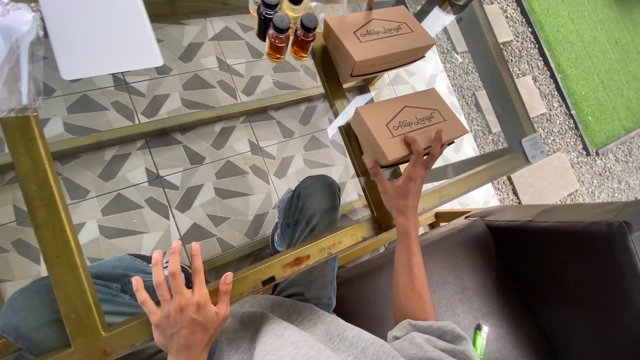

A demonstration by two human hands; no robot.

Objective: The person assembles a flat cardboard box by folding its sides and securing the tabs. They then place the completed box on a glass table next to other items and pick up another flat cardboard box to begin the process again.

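Note:
My right hand [404, 180] reaches forward over the glass tabletop and grips the near edge of a brown cardboard box [405, 120] with a house-shaped drawing on its lid. A second, matching brown box [378, 37] lies farther back on the glass. My left hand [181, 303] hovers with fingers spread wide above the near brass rim of the table [313, 250], holding nothing.
Several small bottles with dark caps [287, 30] stand behind the boxes. A white flat sheet [97, 33] lies at the far left. A dark grey sofa seat [507, 280] with a green lighter [480, 339] is on my right. Patterned tiles show through the glass.

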